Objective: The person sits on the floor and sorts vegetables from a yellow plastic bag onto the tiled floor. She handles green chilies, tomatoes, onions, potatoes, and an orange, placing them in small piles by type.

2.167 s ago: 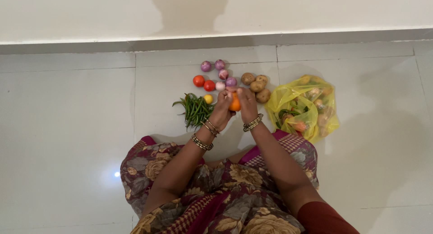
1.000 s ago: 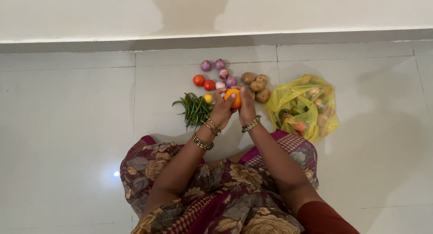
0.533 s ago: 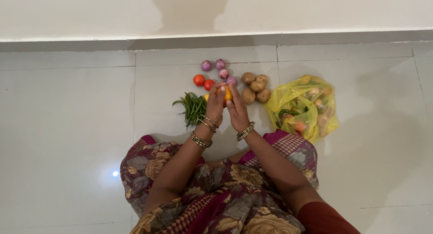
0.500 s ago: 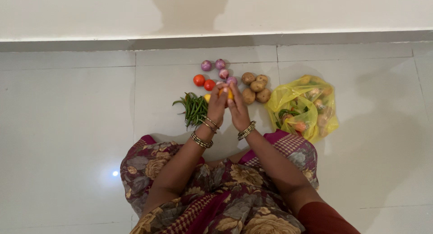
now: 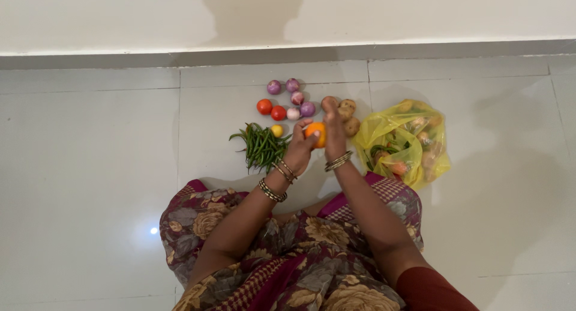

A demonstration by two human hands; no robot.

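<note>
A: What is being held, and where is it sitting?

B: An orange fruit is being held above the floor, between the left hand and the right hand, near the middle of the spread of produce.

A: How are the fingers standing?

B: The left ones are curling around the fruit's left side and gripping it; the right ones are lying flat against its right side, tips pointing far, toward the potatoes.

A: How is the fruit likely handling?

B: It is judged round, firm and fairly light, with a smooth skin that may be rolling easily; cupping it across its widest part seems safest.

A: And the arms?

B: Both forearms are reaching forward from the lap, wrists bangled and converging. Green chillies are lying just left, a yellow bag to the right.
</note>
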